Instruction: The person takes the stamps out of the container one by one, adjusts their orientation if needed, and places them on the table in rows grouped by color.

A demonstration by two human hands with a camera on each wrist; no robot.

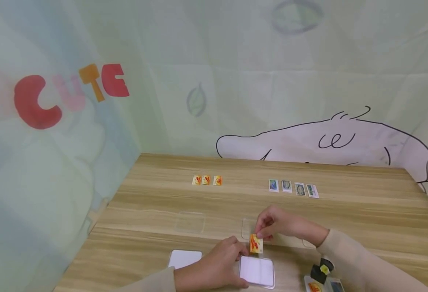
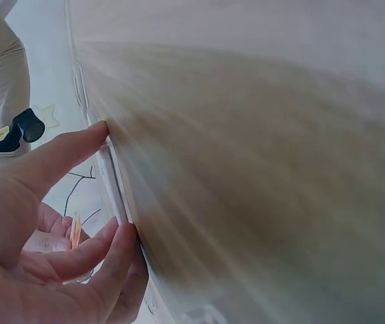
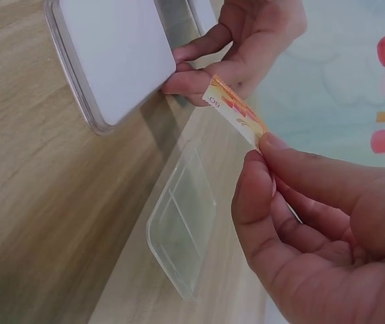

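Note:
My right hand pinches an orange and yellow postage stamp between thumb and fingertips; its perforated edge shows in the right wrist view. The stamp hangs tilted just beyond a clear case with a white inside, which lies on the table. Thumb and fingers of my left hand grip this case along its left side. A clear plastic lid lies on the table past the case, partly hidden by the right hand in the head view.
Three orange stamps lie in a row at the back left, several blue-green stamps at the back right. A second white case sits left, with another clear lid beyond it. More stamps show at the lower right.

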